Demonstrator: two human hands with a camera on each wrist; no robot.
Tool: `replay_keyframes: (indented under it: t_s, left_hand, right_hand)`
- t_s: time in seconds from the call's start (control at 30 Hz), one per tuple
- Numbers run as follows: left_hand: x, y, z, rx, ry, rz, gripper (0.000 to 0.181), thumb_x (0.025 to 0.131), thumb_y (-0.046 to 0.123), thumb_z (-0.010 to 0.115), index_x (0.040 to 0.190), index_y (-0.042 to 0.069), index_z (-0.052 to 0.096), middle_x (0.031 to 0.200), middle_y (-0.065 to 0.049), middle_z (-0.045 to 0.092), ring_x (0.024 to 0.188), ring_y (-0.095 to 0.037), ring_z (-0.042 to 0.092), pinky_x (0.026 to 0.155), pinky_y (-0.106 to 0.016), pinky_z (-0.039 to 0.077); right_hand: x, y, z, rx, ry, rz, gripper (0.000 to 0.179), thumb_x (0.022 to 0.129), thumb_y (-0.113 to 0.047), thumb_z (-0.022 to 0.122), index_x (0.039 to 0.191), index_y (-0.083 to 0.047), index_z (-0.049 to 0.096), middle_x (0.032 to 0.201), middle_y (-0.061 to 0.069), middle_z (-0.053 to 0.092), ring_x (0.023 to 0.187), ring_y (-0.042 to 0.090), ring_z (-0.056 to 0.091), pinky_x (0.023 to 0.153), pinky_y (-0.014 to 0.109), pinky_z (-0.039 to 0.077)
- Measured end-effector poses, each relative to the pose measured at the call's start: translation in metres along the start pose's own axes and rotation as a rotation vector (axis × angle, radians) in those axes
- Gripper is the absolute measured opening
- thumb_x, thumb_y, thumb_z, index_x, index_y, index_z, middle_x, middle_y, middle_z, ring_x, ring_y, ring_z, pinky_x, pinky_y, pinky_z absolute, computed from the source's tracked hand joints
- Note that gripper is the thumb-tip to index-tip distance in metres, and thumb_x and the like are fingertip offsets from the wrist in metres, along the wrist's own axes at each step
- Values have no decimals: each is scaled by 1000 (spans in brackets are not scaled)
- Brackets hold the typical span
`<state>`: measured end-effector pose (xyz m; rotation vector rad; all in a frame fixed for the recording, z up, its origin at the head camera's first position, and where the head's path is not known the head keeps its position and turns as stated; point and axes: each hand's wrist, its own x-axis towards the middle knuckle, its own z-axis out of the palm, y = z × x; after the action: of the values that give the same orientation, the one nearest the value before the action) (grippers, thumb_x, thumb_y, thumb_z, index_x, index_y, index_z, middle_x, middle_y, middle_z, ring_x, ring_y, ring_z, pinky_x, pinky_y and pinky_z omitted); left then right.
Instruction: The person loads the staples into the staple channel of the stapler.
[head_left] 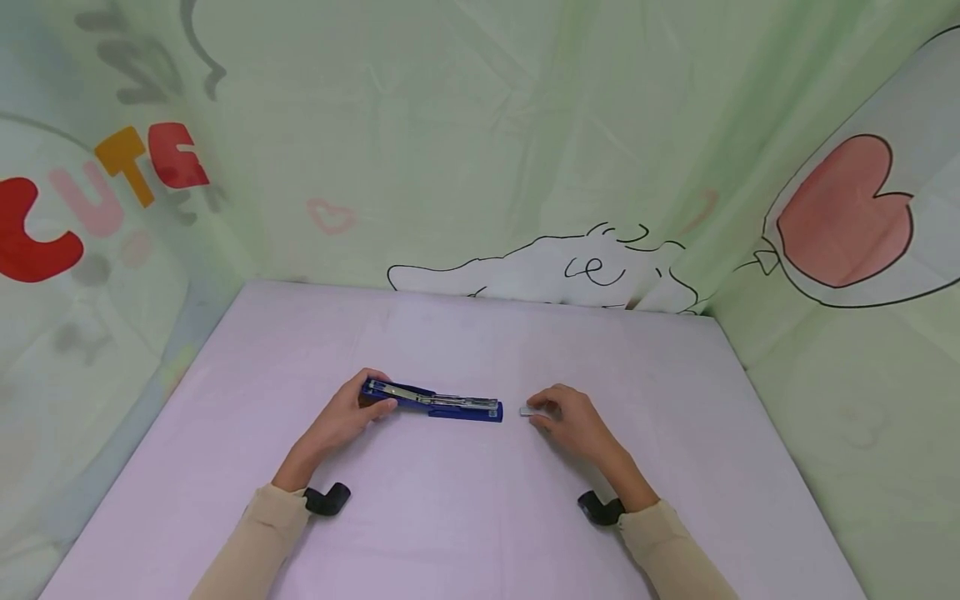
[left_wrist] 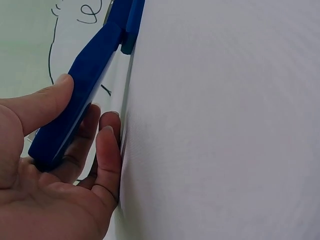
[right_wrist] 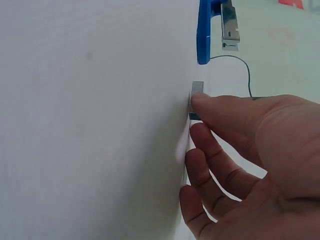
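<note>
My left hand (head_left: 352,411) holds a blue stapler (head_left: 465,412) by its top arm, thumb on one side and fingers on the other. The stapler's lid is swung back, so its metal staple channel shows along the middle. In the left wrist view the blue arm (left_wrist: 82,90) slants up between thumb and fingers. My right hand (head_left: 573,421) pinches a small silvery strip of staples (right_wrist: 198,87) between thumb and fingers, close to the tabletop. A short gap separates the strip from the stapler's front end (right_wrist: 204,47).
A pale, cloth-covered table (head_left: 450,517) lies beneath both hands. Light green printed curtains (head_left: 450,150) stand along its back and sides. Black wrist straps (head_left: 327,499) sit on both forearms.
</note>
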<state>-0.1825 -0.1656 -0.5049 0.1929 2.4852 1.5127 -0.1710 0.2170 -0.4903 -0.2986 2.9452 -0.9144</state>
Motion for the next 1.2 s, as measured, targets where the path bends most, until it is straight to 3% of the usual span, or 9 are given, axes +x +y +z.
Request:
replay_keyframes:
  t_s: [0.47, 1.2]
  left_hand:
    - [2, -1, 3, -4, 16, -12, 39, 102, 23, 73, 135, 11, 58, 127, -16, 68, 95, -18, 59, 78, -28, 52]
    - [4, -4, 3, -64, 17, -16, 40, 100, 19, 76, 136, 9, 61, 127, -18, 69, 93, -17, 60, 76, -26, 51]
  right_hand:
    - [3, -1, 3, -68, -18, -74, 15, 92, -4, 81, 107, -6, 80, 103, 7, 72, 97, 22, 65, 89, 42, 57]
    - [3, -2, 2, -74, -18, -51, 14, 93, -3, 79, 107, -5, 79, 104, 8, 71, 98, 23, 65, 89, 42, 57]
